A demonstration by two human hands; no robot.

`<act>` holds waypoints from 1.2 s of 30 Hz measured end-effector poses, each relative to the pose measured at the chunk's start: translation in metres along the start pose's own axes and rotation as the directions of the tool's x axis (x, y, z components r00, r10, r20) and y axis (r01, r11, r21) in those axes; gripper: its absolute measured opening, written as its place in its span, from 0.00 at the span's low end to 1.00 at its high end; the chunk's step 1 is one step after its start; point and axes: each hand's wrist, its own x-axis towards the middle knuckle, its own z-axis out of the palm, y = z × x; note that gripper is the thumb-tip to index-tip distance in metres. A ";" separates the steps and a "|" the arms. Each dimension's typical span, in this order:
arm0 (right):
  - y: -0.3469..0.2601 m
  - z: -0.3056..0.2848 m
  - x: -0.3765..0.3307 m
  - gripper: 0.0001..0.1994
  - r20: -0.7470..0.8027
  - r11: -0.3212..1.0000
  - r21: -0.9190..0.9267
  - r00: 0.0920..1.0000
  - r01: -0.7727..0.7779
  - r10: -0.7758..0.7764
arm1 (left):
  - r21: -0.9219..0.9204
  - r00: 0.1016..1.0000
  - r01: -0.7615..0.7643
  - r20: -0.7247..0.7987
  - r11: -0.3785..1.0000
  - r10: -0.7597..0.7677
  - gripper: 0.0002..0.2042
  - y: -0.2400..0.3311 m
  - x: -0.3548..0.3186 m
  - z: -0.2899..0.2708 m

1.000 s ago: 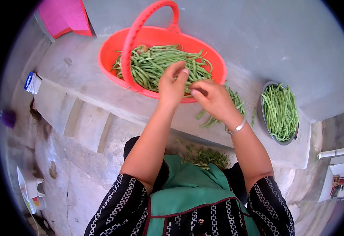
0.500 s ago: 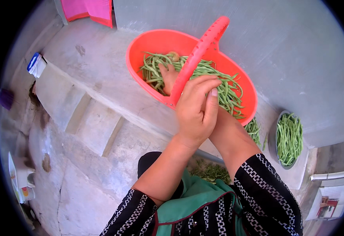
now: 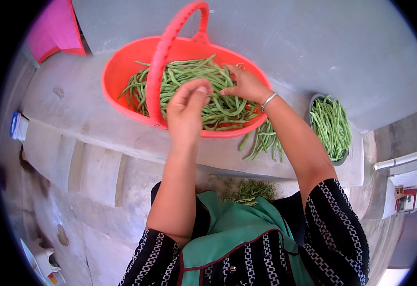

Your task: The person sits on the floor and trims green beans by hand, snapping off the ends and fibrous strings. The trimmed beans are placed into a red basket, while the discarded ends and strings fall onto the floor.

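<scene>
A red oval plastic basket point(image 3: 122, 107) with a tall arched handle point(image 3: 155, 78) holds a heap of long green beans point(image 3: 189, 71). My left hand point(image 3: 185, 102) hovers over the basket's near side, just right of the handle. Its fingers are curled in against the thumb, and whatever they may hold is hidden. Over the right half of the heap, my right hand point(image 3: 249, 86) has thumb and fingers spread, with the fingertips at the beans. A silver bangle point(image 3: 269, 101) circles that wrist. More loose beans point(image 3: 265, 141) lie on the ledge by the basket's right end.
A grey bowl point(image 3: 346, 156) full of green beans point(image 3: 331, 127) stands to the right on the concrete ledge point(image 3: 323, 169). Below the ledge lies a pile of green scraps point(image 3: 253, 190). A grey wall point(image 3: 289, 43) rises behind the basket. Concrete steps point(image 3: 94, 167) are at left.
My right hand has left the basket's left end, crossing back from beneath my left arm to the right half. The left hand has curled its fingers. The basket sits further left in view.
</scene>
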 end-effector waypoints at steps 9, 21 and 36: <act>-0.018 -0.042 -0.040 0.14 -0.042 0.724 0.678 0.977 -0.125 0.208 | 0.085 0.997 0.071 0.014 0.994 -0.073 0.08 -0.013 0.001 0.014; -0.013 -0.076 -0.081 0.08 -0.243 0.414 0.904 0.923 0.105 0.297 | 0.406 0.958 -0.258 -0.009 0.877 0.286 0.07 -0.028 -0.015 0.048; 0.010 -0.121 -0.127 0.07 -0.521 0.119 0.835 0.702 0.537 0.485 | 0.353 0.963 -0.261 0.155 0.899 0.220 0.06 -0.060 -0.030 0.086</act>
